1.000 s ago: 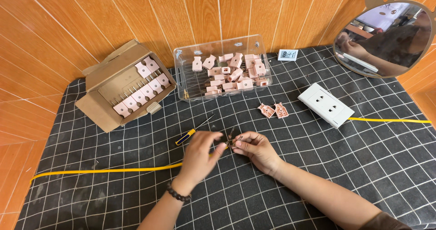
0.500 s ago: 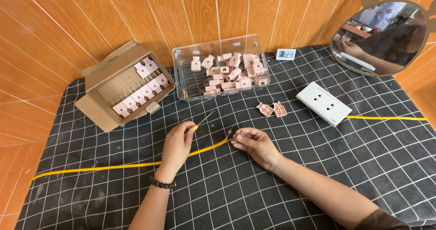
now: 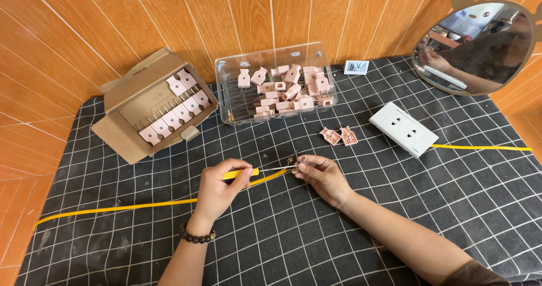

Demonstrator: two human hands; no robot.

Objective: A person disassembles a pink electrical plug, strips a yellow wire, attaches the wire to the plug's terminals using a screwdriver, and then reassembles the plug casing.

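The left hand (image 3: 221, 185) is closed around a yellow-handled screwdriver (image 3: 241, 174), whose thin metal shaft runs to the right and meets a small metal part (image 3: 292, 163) pinched between the fingertips of the right hand (image 3: 320, 176). What exactly that part is cannot be told; it is small and partly hidden by the fingers. A flat yellow cable (image 3: 121, 207) lies on the black grid-patterned mat (image 3: 282, 235), running from beyond the left hand, under it, up to the spot where the two hands meet.

Just beyond the right hand lie two pink plug halves (image 3: 339, 136), open side up. Further to the right of that hand sits a white double wall socket (image 3: 403, 128), with another stretch of yellow cable leading away from it. Beyond both hands stands a clear plastic box (image 3: 275, 83) filled with pink plugs, and beyond the left hand an open cardboard box (image 3: 152, 102) holds a row of them. A round mirror (image 3: 477, 46) leans against the wooden wall.
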